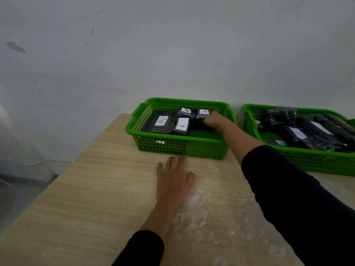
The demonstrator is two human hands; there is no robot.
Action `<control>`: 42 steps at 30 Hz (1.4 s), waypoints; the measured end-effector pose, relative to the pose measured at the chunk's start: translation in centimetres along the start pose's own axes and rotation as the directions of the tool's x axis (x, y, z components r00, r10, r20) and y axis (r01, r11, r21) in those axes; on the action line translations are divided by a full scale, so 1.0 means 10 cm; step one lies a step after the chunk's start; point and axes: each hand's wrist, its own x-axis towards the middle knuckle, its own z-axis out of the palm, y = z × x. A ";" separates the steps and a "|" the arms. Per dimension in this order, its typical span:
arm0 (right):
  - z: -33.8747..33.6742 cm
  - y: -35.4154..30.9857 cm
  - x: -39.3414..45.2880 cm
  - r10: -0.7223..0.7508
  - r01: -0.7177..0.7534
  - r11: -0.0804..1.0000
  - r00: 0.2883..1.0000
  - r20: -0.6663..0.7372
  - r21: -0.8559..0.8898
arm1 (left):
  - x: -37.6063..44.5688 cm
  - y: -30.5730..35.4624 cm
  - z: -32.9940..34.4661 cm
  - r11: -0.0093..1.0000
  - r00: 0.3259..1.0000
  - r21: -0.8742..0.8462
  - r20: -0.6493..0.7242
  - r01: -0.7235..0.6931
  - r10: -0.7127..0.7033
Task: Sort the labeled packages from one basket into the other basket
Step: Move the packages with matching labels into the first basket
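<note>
Two green baskets stand against the wall. The left basket [178, 145] holds several black packages with white labels marked A, among them a large flat one [159, 122] and a smaller one [181, 126]. My right hand [213, 120] reaches into this basket and grips a black package labelled A [203, 114] at its back right. The right basket [307, 157] is piled with several more black packages [307, 131], some showing white labels. My left hand [173, 176] lies flat on the table, fingers apart, just in front of the left basket.
The light wooden table [96, 198] has white scuffed patches near my left forearm. Its left edge drops to a grey floor [17, 196]. A pale wall [172, 54] stands right behind the baskets.
</note>
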 end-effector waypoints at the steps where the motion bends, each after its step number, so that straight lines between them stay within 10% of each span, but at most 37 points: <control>1: -0.01 -0.02 -0.04 -0.019 0.019 0.999 1.000 -0.004 -0.026 | 0.00 0.00 0.00 1.000 1.000 0.004 0.000 0.000 0.000; 7: -0.40 0.03 -0.34 -0.378 0.356 0.926 0.862 -0.337 -0.128 | 0.00 0.00 0.01 0.999 1.000 0.036 0.011 0.019 -0.019; 11: -0.94 0.47 -0.46 -0.312 0.239 0.948 0.826 -0.470 -0.210 | 0.01 -0.01 0.03 0.998 1.000 0.054 0.019 0.014 -0.015; 17: -1.46 1.27 -0.50 -0.029 -0.137 0.895 0.932 -0.363 -0.424 | 0.03 -0.01 0.05 0.995 1.000 0.104 0.010 0.003 -0.004; 28: -1.40 1.52 -0.43 -0.125 -0.223 0.811 0.837 -0.533 -0.540 | 0.03 0.00 0.04 0.996 1.000 0.092 0.001 0.000 0.000; 42: -1.57 1.66 -0.52 -0.084 -0.105 0.908 0.903 -0.421 -0.406 | 0.01 -0.01 0.04 0.999 1.000 0.035 0.004 0.014 -0.014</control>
